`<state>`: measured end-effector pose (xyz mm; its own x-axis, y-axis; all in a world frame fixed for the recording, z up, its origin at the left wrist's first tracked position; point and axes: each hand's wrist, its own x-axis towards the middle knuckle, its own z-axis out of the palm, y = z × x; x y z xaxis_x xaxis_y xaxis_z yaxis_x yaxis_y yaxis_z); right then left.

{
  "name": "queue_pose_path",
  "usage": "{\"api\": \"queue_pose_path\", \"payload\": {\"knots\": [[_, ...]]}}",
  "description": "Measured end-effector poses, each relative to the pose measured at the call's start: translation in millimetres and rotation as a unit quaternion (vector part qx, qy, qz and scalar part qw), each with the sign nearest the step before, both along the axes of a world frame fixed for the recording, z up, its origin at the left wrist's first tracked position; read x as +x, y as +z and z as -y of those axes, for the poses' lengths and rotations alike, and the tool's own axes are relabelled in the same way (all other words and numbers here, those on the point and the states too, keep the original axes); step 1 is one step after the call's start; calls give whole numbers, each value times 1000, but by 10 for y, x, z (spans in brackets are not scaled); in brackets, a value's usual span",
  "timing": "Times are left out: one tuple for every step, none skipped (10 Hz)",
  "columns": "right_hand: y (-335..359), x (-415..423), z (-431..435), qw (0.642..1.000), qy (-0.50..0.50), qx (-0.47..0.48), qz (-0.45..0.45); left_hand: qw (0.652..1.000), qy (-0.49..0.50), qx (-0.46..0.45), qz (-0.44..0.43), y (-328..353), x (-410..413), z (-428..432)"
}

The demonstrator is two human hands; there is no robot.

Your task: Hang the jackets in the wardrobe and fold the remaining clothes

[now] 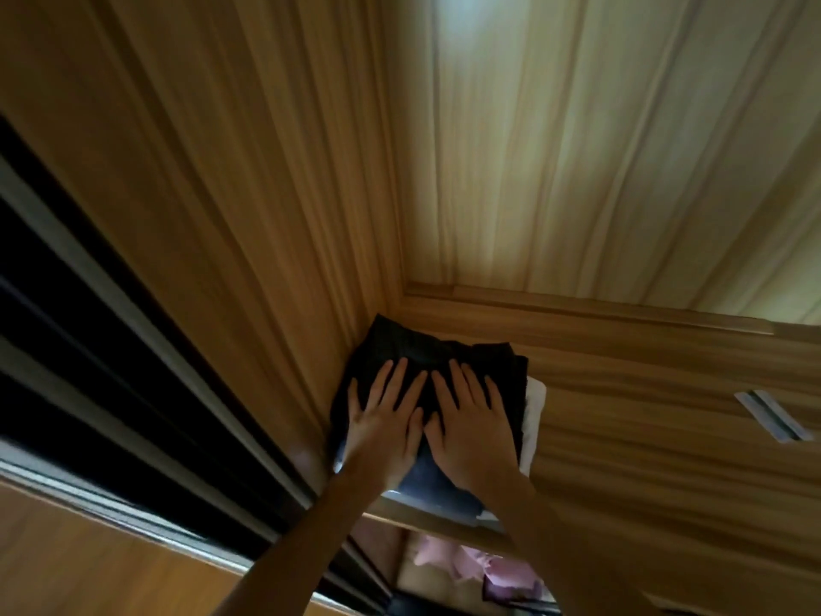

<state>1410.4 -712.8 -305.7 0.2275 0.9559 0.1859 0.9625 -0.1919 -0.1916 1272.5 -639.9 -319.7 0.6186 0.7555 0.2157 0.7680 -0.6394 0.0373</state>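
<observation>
Under both hands point(384, 431) point(473, 431), dark stack point(413, 340) pointing cornerward

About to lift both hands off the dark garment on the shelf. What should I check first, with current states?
1. Left hand and right hand flat on dark garment: ok.
2. Garment tucked into the corner against side wall: ok.
3. Stack edges aligned: not ok, white garment sticks out on the right.
4. Stack fully back on shelf: cannot tell, arms hide its front.
</observation>
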Motion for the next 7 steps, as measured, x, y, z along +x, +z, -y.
{"api": "queue_pose_path", "payload": {"knots": [[22,-25,27,1000,-10,-8,-2,1000,9,-24,-10,9,-22,42],[38,-67,124,999,-34,-15,2,1000,21,-15,-14,50,-32,130],[52,-113,317,997,-71,-7,-9,999,31,-20,-13,56,-177,268],[91,-214,673,993,-112,-26,-8,999,18,-42,-24,34,-475,545],[91,-399,1063,988,-148,-38,-39,999,-20,-34,15,-5,-817,824],[8,-770,1524,982,-159,-13,-105,988,-82,-94,95,-21,-1221,1194],[8,-1235,1942,982,-132,-8,-132,971,-107,-152,147,9,-1616,1541]]}}
